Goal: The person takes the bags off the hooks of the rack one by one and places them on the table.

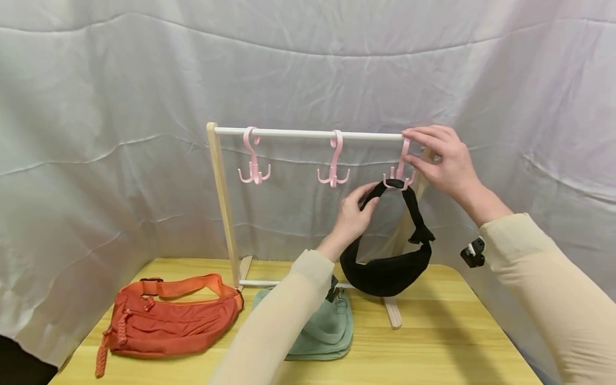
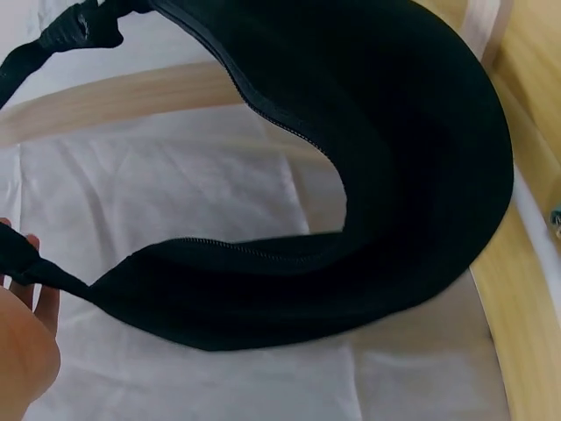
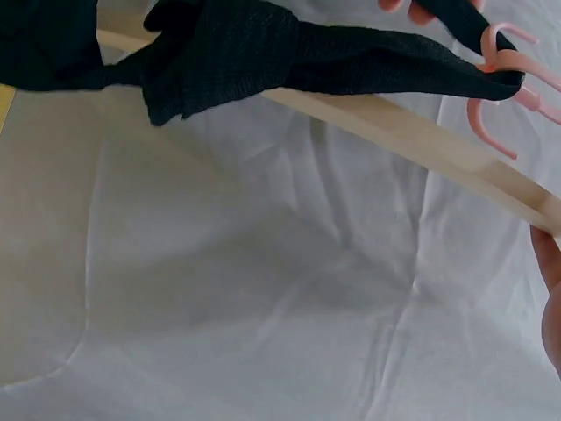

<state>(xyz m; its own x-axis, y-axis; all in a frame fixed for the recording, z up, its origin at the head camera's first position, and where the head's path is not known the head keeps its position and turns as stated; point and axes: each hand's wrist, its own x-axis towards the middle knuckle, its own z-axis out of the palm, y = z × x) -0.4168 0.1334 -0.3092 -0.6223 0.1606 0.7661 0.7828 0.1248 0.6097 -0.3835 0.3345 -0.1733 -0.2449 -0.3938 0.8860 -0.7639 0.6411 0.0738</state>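
A black sling bag (image 1: 391, 274) hangs by its strap (image 3: 377, 63) from the rightmost pink hook (image 1: 402, 166), its zipped pouch at the bottom. My left hand (image 1: 353, 214) holds the left side of that strap between thumb and fingers, just below the hook. With the right hand (image 1: 445, 158) I pinch the hook's stem, fingertips up at the white rail (image 1: 298, 133). The hook's top is hidden behind those fingers. In the left wrist view the bag's pouch (image 2: 421, 175) fills most of the picture, with part of the left hand (image 2: 26, 342) at the edge.
Two more pink hooks, one on the left (image 1: 253, 160) and one in the middle (image 1: 334, 160), hang on the rail. A red-orange waist bag (image 1: 178, 326) lies on the wooden table (image 1: 433, 342). My left sleeve partly covers a green bag (image 1: 327, 331) under the rack. Grey fabric (image 1: 308, 85) surrounds everything.
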